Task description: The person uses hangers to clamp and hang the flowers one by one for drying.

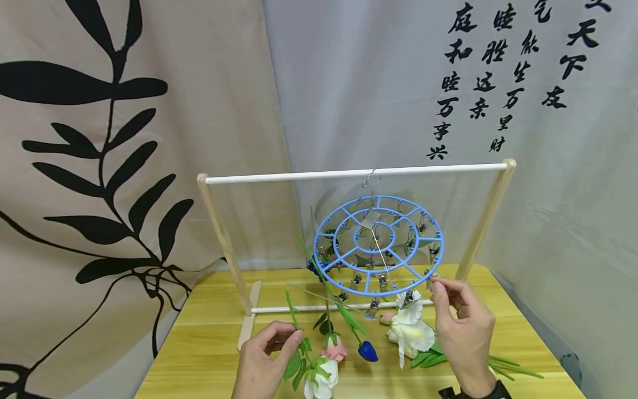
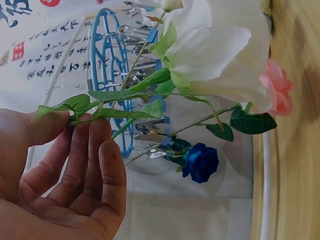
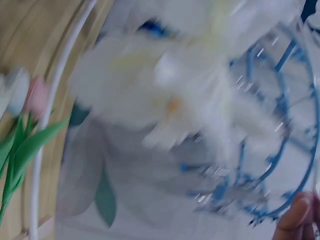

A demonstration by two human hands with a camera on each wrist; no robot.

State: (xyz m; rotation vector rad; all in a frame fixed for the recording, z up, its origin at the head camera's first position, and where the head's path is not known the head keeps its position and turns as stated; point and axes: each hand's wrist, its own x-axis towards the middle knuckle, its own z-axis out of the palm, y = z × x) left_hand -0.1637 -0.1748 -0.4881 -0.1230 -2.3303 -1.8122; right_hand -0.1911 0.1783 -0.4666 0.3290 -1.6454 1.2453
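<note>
Table (image 1: pixel 199 343) carries a frame: wooden posts (image 1: pixel 224 244), white top rod (image 1: pixel 299 177), lower bar (image 1: pixel 279 309). Printed curtain (image 1: pixel 239 83) behind: black leaves one side, black characters the other. The rack (image 1: pixel 379 292), a round blue hanger, hangs by its hook from the top rod.

Crowding the space between my hands: pink rose (image 1: pixel 334 349) hanging close by the white rose, then blue tulip (image 1: pixel 368 351), bud down, its stem crossing the rack's left rim. White bloom (image 1: pixel 411 332) droops just beside my right grip (image 1: pixel 463 327). Blue rose (image 2: pixel 201 162) hangs beyond. Tulips (image 3: pixel 35 97) lie on the table, right side.

White rose (image 1: pixel 324 377): full, pale petals, green sepals, slim green stem with toothed leaves. It is low in front of the rack, left of the pink rose, well apart from the rim. My left grip (image 1: pixel 269 357) pinches its stem, thumb against fingertips. My right grip pinches at the rack's near right rim, on what looks like a clip (image 1: pixel 431 281), mostly covered by my fingers.

Rose points bloom down, cut end up; long axis slants from upper left to lower right. Rack's disc tilts, near edge low.
</note>
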